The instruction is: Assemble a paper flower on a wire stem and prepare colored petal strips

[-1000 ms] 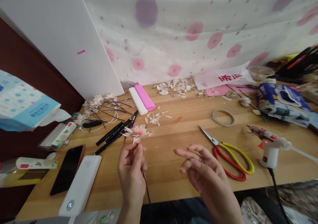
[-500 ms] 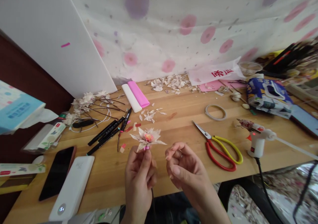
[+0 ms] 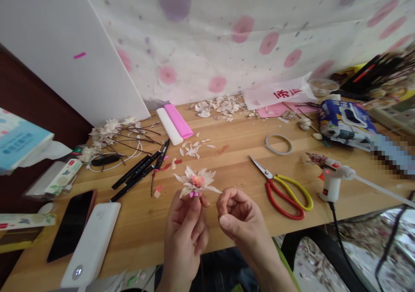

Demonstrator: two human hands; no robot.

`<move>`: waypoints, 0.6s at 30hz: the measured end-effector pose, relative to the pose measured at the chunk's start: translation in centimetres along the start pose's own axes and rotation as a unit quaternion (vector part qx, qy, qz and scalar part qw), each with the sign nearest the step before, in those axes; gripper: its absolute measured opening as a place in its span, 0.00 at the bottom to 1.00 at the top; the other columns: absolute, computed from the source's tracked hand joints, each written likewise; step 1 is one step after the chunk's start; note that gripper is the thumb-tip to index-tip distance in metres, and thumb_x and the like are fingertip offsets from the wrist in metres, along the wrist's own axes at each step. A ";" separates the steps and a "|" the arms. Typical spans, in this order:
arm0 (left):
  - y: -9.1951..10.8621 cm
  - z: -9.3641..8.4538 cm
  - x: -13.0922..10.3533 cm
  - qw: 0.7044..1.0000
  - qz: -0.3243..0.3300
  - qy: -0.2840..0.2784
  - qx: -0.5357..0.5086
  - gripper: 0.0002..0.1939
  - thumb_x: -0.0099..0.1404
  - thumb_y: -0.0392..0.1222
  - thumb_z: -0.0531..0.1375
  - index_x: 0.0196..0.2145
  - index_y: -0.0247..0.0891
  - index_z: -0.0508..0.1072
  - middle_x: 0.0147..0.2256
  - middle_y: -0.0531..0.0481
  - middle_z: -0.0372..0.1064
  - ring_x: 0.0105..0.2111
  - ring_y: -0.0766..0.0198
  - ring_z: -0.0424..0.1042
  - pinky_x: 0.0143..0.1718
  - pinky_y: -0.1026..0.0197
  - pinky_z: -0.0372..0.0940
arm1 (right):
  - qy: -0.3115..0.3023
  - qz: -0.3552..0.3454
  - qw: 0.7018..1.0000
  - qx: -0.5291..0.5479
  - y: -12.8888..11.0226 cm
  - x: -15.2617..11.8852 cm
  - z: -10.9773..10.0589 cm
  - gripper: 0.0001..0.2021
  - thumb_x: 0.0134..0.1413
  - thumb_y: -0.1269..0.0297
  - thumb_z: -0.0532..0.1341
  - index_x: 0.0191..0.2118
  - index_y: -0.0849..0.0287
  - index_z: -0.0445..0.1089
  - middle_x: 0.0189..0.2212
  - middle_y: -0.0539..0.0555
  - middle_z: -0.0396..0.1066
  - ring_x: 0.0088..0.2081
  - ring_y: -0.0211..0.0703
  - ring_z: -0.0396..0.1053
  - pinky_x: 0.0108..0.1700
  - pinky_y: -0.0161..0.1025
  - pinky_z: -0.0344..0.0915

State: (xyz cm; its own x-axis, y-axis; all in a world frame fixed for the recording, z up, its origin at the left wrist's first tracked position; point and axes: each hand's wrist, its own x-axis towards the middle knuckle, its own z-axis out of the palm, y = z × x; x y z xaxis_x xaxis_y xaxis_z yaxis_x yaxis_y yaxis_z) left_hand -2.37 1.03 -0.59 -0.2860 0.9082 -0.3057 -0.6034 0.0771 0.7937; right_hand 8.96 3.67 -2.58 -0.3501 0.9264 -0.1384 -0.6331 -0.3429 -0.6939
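Note:
An artificial flower point(image 3: 197, 180) with pale, pointed petals and a pink-yellow centre is upright in my left hand point(image 3: 186, 229), pinched by thumb and fingers at its pink base just below the petals. My right hand point(image 3: 241, 214) is beside it with fingers curled in and thumb bent toward them. One long petal tip on the flower's right reaches these fingertips; whether they pinch it or anything small is hidden. To the right lie scissors point(image 3: 285, 192) with red and yellow handles, blades toward the back left.
A glue gun point(image 3: 330, 182) with a lit red light stands at right, its cord hanging over the edge. Behind are a tape roll point(image 3: 279, 145), loose petals point(image 3: 220, 106), crepe rolls point(image 3: 175, 123) and a wipes pack point(image 3: 345, 119). Markers point(image 3: 139, 171), a phone point(image 3: 73, 223) and a power bank point(image 3: 92, 242) lie left.
My right hand has come closer to the flower, its fingertips now at the right petal's tip. The flower has shifted slightly right in my left hand; the view has moved a little.

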 end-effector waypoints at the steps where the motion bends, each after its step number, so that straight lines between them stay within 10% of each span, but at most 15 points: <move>1: 0.0 0.0 0.0 1.000 0.000 0.002 0.001 0.16 0.55 0.51 0.72 0.32 0.39 0.74 0.29 0.56 0.72 0.12 0.83 0.44 0.09 0.80 0.43 | 0.002 0.001 1.000 0.006 0.0 0.0 0.0 0.17 0.39 0.63 0.78 0.33 0.57 0.72 0.22 0.44 0.65 0.19 0.27 0.51 0.18 0.23 0.50; 18: 0.2 0.9 -1.6 0.997 0.032 0.041 0.052 0.16 0.54 0.53 0.73 0.30 0.40 0.76 0.14 0.62 0.59 0.10 0.80 0.51 0.10 0.81 0.50 | 0.015 -0.058 0.998 0.008 -0.1 -0.1 0.4 0.12 0.49 0.71 0.74 0.35 0.55 0.70 0.28 0.48 0.79 0.21 0.27 0.63 0.22 0.22 0.56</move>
State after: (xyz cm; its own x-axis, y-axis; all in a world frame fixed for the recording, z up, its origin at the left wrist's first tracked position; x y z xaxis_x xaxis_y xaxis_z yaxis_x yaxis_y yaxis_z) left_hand -1.32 -0.07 0.54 -0.3838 0.8766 -0.2903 -0.5031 0.0651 0.8617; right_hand 8.81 3.53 -2.22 -0.2523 0.9644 -0.0796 -0.6795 -0.2351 -0.6950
